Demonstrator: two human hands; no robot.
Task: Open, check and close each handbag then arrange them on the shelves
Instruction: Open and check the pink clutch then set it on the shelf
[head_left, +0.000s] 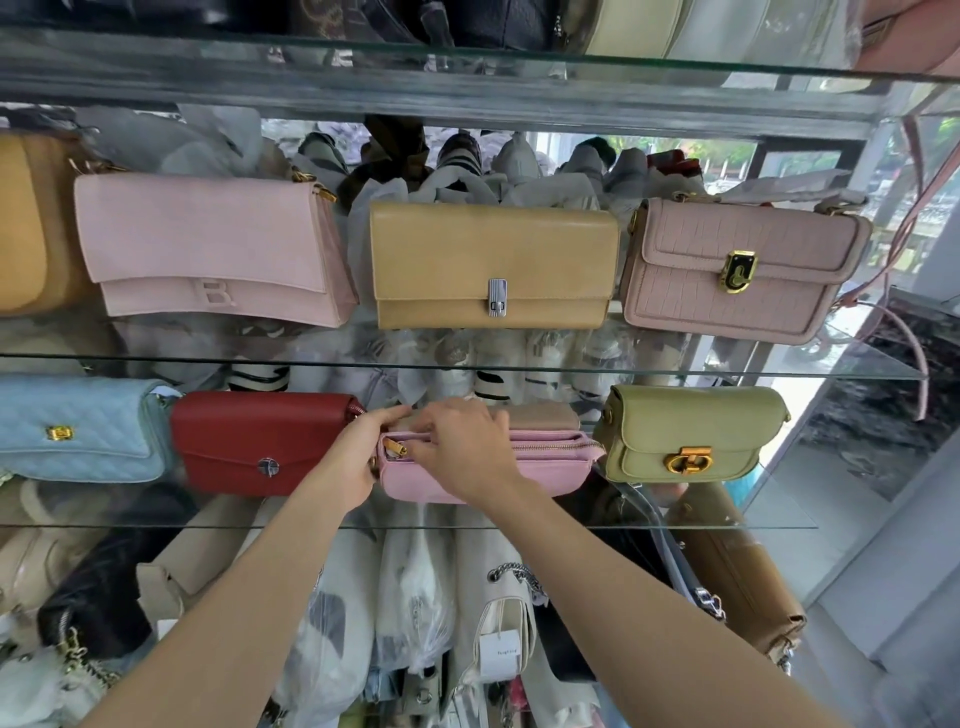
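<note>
Left hand steadies the small pink zip-top leather handbag; right hand pinches its zipper pull. A hard tug may slide it off the glass shelf.

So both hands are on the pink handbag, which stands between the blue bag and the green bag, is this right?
Not quite. In the head view, the pink handbag under both hands stands between the red bag and the green bag. The blue bag is further left, beyond the red one.

Smooth, seemingly leather pink handbag; glass shelf
</note>
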